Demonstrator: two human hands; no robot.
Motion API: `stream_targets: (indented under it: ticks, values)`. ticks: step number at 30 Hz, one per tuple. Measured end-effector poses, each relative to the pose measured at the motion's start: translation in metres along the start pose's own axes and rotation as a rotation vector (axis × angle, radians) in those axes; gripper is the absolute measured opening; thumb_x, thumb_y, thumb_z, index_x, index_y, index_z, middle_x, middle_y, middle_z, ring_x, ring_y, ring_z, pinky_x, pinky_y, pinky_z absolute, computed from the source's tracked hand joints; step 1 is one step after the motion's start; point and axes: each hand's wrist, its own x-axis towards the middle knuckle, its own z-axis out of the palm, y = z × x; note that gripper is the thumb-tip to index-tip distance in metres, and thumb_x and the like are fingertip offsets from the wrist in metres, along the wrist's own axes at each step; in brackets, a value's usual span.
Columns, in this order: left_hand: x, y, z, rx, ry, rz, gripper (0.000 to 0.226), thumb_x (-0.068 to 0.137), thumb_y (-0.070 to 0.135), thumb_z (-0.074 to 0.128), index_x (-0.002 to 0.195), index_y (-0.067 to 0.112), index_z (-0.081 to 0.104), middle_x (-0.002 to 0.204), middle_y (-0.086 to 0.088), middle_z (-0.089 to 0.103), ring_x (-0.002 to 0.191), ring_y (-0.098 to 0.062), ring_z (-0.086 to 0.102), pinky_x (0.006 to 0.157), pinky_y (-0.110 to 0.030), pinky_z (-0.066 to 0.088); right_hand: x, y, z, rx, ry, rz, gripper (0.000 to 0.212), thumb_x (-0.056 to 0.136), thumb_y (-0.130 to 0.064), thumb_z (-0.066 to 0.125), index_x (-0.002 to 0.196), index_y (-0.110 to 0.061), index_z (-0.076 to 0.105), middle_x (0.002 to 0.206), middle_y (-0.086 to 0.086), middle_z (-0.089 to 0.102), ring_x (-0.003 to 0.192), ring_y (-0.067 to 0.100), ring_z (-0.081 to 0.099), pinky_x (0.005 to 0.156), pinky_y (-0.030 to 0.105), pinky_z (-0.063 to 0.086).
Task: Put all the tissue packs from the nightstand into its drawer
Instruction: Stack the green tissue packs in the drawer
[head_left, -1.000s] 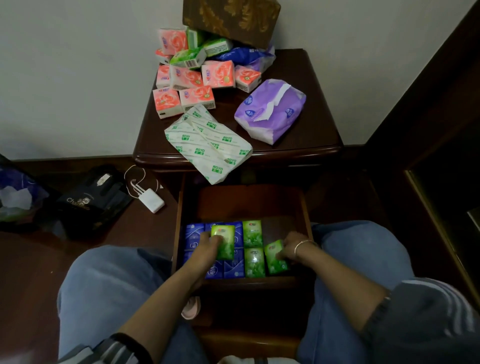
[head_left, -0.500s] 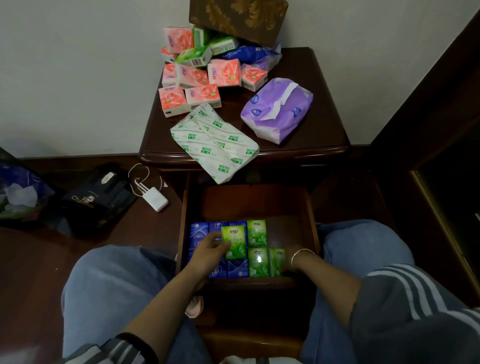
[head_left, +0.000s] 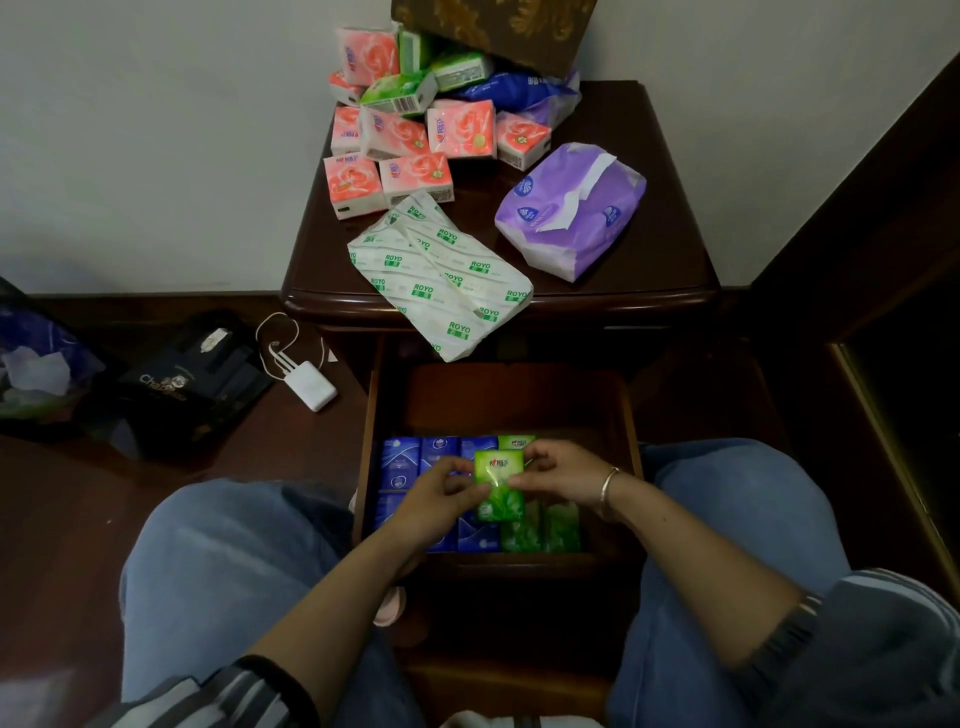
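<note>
The nightstand's drawer (head_left: 374, 415) stands pulled out between my knees, its front part filled with blue packs (head_left: 397, 462) and green packs (head_left: 561, 527). Above them I hold one green tissue pack (head_left: 500, 483) with both hands: my left hand (head_left: 434, 501) pinches its left edge and my right hand (head_left: 558, 475) pinches its right edge. On the nightstand top (head_left: 670, 249) lie several pink packs (head_left: 415, 174), some green packs (head_left: 400, 93), a blue bag (head_left: 519, 88), a purple soft pack (head_left: 571, 208) and a white ROYO pack (head_left: 441, 275) overhanging the front edge.
A patterned brown box (head_left: 498, 31) leans over the pile at the back. On the floor to the left lie a white charger with cable (head_left: 310, 385), a black bag (head_left: 192, 379) and a bag with paper (head_left: 31, 364). Dark wooden furniture (head_left: 883, 312) stands at the right.
My right hand left the green pack at the drawer's right and came over to the pack in my left hand. Both hands now hold it, raised a little above the rows.
</note>
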Motion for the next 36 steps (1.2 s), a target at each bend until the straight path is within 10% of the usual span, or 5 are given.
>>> stream_targets:
  ticks: [3, 9, 13, 18, 36]
  values:
    - [0.001, -0.001, -0.005, 0.27, 0.088, 0.085, 0.031, 0.091, 0.027, 0.063, 0.119, 0.015, 0.057, 0.119, -0.002, 0.062, 0.103, -0.017, 0.063, 0.08, -0.023, 0.048, 0.002, 0.004, -0.009, 0.068, 0.021, 0.027, 0.034, 0.085, -0.021, 0.066, 0.117, -0.013, 0.058, 0.098, -0.004, 0.066, 0.085, 0.007, 0.064, 0.066, 0.017, 0.052]
    - [0.005, -0.006, -0.048, 0.652, 0.852, 0.101, 0.047, 0.091, 0.019, 0.056, 0.135, 0.006, 0.047, 0.138, -0.019, 0.043, 0.122, -0.037, 0.044, 0.098, -0.047, 0.038, 0.02, 0.029, -0.046, 0.042, 0.489, 0.158, 0.034, 0.088, -0.016, 0.062, 0.119, -0.002, 0.057, 0.118, 0.019, 0.061, 0.101, 0.032, 0.06, 0.071, 0.038, 0.049]
    - [0.013, -0.019, -0.05, 0.255, 0.623, -0.213, 0.045, 0.096, 0.023, 0.049, 0.133, 0.0, 0.039, 0.131, -0.023, 0.049, 0.105, -0.036, 0.056, 0.086, -0.044, 0.048, 0.042, 0.048, -0.036, -0.174, 0.507, 0.243, 0.032, 0.087, -0.021, 0.063, 0.111, 0.0, 0.062, 0.115, 0.022, 0.063, 0.098, 0.032, 0.06, 0.078, 0.034, 0.046]
    - [0.019, -0.024, -0.051, 0.28, 0.603, -0.196, 0.041, 0.097, 0.028, 0.05, 0.127, 0.002, 0.042, 0.12, -0.018, 0.058, 0.075, -0.018, 0.056, 0.057, -0.029, 0.039, 0.055, 0.057, -0.029, -0.223, 0.476, 0.262, 0.042, 0.088, -0.024, 0.062, 0.124, -0.002, 0.056, 0.128, 0.02, 0.056, 0.114, 0.034, 0.055, 0.091, 0.033, 0.045]
    - [0.026, -0.031, -0.052, 0.343, 0.594, -0.237, 0.049, 0.095, 0.032, 0.053, 0.132, 0.004, 0.037, 0.128, -0.017, 0.051, 0.089, -0.024, 0.054, 0.049, -0.025, 0.035, 0.025, 0.051, -0.009, -0.566, 0.265, 0.373, 0.095, 0.072, -0.03, 0.079, 0.144, -0.006, 0.021, 0.145, 0.015, 0.037, 0.128, 0.03, 0.044, 0.1, 0.033, 0.041]
